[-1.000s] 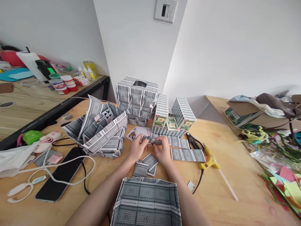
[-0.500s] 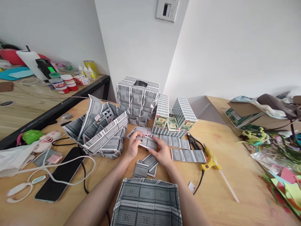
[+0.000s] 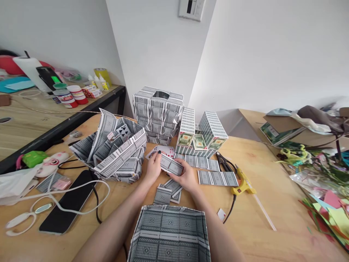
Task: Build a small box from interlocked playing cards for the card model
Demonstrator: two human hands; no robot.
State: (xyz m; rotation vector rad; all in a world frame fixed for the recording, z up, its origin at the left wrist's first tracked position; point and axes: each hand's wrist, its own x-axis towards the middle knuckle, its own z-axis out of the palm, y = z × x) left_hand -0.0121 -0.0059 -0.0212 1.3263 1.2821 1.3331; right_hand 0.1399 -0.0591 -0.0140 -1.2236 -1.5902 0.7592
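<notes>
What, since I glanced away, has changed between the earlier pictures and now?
The card strip, curled before, now looks flatter, its patterned back tilted more toward the viewer. The left hand and right hand both still hold it. The glue gun and loose cards stayed put.

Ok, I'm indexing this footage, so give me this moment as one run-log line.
left hand: holds card strip, one end | right hand: holds other end | nearby: loose cards, glue gun

White walls [image 3: 272, 54] meet behind a wooden table [image 3: 256, 160].
</notes>
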